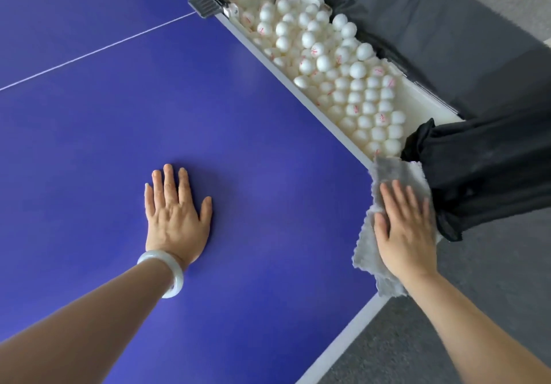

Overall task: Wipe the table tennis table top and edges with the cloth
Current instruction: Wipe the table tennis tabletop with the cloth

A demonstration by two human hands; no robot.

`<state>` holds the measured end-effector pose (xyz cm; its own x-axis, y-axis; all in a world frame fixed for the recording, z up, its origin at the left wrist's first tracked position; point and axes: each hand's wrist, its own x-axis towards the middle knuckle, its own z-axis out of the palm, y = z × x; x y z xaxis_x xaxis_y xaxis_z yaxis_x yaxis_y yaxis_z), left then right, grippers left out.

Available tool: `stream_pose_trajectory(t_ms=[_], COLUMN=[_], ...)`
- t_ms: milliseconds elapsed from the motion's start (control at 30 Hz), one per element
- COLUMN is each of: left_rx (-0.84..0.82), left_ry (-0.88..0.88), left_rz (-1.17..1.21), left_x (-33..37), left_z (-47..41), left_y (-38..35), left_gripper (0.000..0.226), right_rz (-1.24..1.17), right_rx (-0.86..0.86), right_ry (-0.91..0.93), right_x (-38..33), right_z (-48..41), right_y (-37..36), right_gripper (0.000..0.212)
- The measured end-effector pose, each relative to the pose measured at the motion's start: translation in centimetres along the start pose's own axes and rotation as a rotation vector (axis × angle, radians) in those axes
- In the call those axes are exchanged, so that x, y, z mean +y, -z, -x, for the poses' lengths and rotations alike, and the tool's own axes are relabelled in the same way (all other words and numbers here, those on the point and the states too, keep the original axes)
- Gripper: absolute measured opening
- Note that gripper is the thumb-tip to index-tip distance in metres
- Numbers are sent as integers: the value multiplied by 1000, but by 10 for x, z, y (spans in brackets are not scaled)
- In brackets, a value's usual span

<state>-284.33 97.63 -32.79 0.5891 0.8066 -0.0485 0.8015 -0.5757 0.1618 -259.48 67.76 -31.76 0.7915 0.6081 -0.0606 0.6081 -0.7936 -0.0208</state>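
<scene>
Blue table (238, 151) with white edges — grey cloth (387, 180) draped over its corner under the right hand (405, 228); left hand (176, 213) flat beside.

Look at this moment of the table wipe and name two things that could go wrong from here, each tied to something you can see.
1. The right hand presses the grey cloth at the table corner, right beside the tray of white balls; a sweep past the edge might knock balls out.
2. The cloth overhangs the white edge, touching the black fabric; it could snag or slip off.
</scene>
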Motion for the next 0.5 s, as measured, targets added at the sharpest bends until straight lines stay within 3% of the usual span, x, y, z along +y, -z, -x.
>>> stream_pose_trajectory(t_ms=[100, 167, 300, 500], left_rx=[6, 17, 22, -29], left_ry=[-3, -15, -52, -317], left_rz=[13, 33, 95, 107], left_x=[0, -1, -6, -44], left_z=[0, 1, 7, 68], left_y=[0, 1, 3, 16], left_gripper=[71, 71, 61, 57], right_rz=[29, 27, 41, -14], right_rx=[-9, -19, -18, -34], right_ry=[-230, -240, -96, 146], right_x=[-17, -39, -86, -170], right_z=[11, 23, 49, 95], right_y=[-3, -2, -4, -4], right_gripper=[59, 63, 65, 63])
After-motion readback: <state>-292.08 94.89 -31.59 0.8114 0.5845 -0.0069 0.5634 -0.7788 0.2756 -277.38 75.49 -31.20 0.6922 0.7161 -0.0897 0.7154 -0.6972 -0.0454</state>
